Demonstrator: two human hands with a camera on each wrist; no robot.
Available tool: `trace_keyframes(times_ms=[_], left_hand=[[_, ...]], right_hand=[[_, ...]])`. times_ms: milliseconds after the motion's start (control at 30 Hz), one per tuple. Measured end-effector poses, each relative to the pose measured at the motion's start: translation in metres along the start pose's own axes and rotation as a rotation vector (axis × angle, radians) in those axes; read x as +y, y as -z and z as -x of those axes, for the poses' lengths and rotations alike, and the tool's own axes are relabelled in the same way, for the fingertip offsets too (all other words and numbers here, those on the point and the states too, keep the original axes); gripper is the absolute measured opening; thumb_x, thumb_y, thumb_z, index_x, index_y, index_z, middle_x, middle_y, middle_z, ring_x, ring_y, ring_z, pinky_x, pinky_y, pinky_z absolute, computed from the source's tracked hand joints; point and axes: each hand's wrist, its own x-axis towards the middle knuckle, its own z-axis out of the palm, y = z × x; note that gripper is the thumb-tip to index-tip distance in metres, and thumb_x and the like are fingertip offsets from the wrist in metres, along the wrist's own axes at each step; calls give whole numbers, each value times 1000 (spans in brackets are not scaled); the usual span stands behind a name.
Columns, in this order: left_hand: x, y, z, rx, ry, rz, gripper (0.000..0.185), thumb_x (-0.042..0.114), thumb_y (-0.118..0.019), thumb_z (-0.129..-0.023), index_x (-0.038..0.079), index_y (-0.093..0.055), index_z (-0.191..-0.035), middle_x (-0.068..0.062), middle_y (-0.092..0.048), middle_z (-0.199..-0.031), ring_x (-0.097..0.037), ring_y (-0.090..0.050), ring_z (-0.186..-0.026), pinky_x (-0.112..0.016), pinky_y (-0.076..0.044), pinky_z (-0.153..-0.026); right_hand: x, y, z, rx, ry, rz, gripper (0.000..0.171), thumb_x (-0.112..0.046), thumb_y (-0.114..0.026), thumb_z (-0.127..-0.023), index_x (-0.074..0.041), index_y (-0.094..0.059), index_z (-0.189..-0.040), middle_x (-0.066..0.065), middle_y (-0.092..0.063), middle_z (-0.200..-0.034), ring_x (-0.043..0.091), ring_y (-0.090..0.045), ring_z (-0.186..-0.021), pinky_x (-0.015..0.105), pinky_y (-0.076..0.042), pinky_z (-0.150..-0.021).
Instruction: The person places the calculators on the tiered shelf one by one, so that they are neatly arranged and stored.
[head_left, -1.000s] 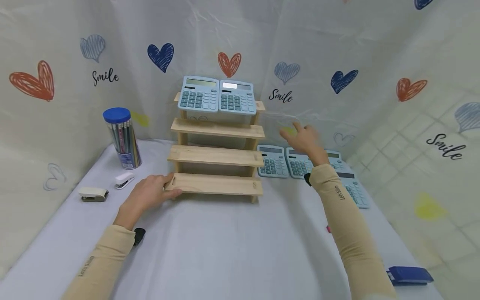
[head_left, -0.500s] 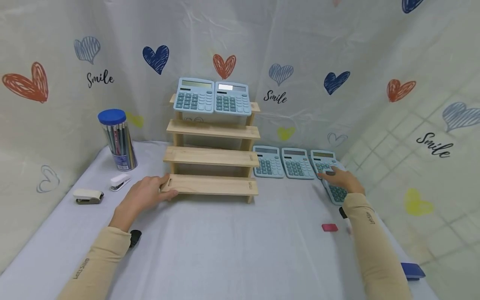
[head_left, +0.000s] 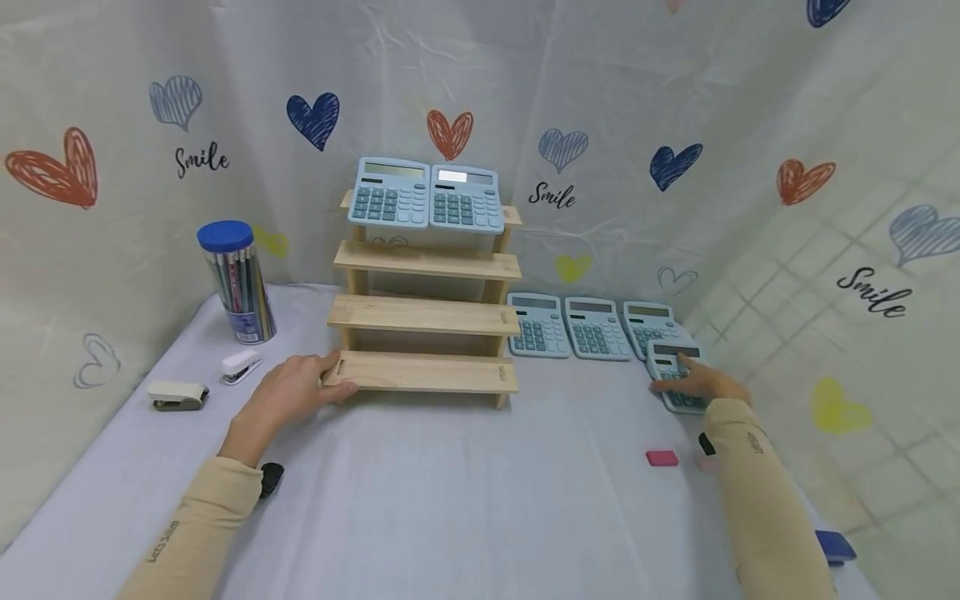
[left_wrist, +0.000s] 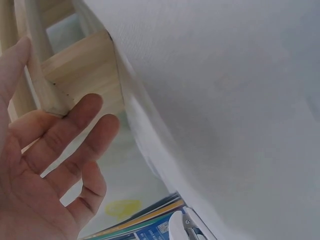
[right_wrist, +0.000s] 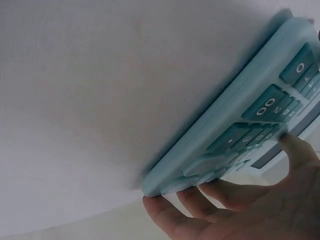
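A four-tier wooden shelf (head_left: 423, 312) stands mid-table with two light-blue calculators (head_left: 427, 196) leaning on its top tier. My left hand (head_left: 330, 379) rests with relaxed fingers against the left end of the bottom tier; in the left wrist view the left hand (left_wrist: 45, 165) has thumb and fingers either side of the wood (left_wrist: 80, 70). My right hand (head_left: 686, 385) grips a fourth calculator (head_left: 670, 360) at the table's right. In the right wrist view that calculator (right_wrist: 235, 130) has fingers (right_wrist: 170, 212) curled under its edge and the thumb on its keys.
Three more calculators (head_left: 592, 327) lie in a row right of the shelf. A blue-lidded pencil tub (head_left: 238, 283), a white stapler (head_left: 242, 363) and a beige stapler (head_left: 177, 393) sit at the left. A pink eraser (head_left: 662, 457) and a blue object (head_left: 834, 546) lie front right.
My right hand came down from beside the shelf to the right side of the table and took hold of the nearest calculator. My left hand stayed at the bottom tier.
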Motion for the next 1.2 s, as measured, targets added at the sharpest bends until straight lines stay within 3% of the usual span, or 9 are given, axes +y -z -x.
trace_keyframes(times_ms=[267,467,667,900,1200], left_hand=[[1,0,1,10,-2,-5,78,51,-69,-91,-1,-49,-146,-30,-65,-125,-25,-58,-84,-48,-50,-73],[0,-1,1,-4,-3,2,78,49,-69,-91,-2,-48,-147,-31,-64,-128,-26,-59,-87,-49,-51,-74],[1,0,1,-9,7,0,80,51,-68,-91,-1,-47,-148,-32,-61,-132,-26,-58,-87,-49,-51,-75],[1,1,0,-8,9,-1,79,50,-68,-91,-1,-47,-148,-31,-61,-133,-27,-59,-89,-48,-50,-75],[2,1,-2,-13,10,-6,79,50,-69,-91,-1,-47,-148,-29,-66,-124,-25,-57,-85,-45,-49,-72]], right_hand=[[-10,0,8,79,-4,42,117,-81,-52,-84,-15,5,-161,51,-1,-151,70,-25,-125,72,-40,-97],[-28,5,18,200,179,144,109,-77,-47,-90,-6,-3,-160,51,-11,-151,71,-25,-131,77,-32,-103],[-74,14,44,300,354,155,99,-68,-50,-93,-7,-12,-161,48,-19,-153,71,-18,-137,80,-25,-106],[-136,20,81,329,503,170,92,-64,-53,-93,-18,-15,-163,40,-27,-156,60,-33,-136,76,-33,-105],[-210,21,112,389,662,222,89,-64,-61,-89,-27,-24,-161,31,-34,-158,51,-33,-143,72,-32,-109]])
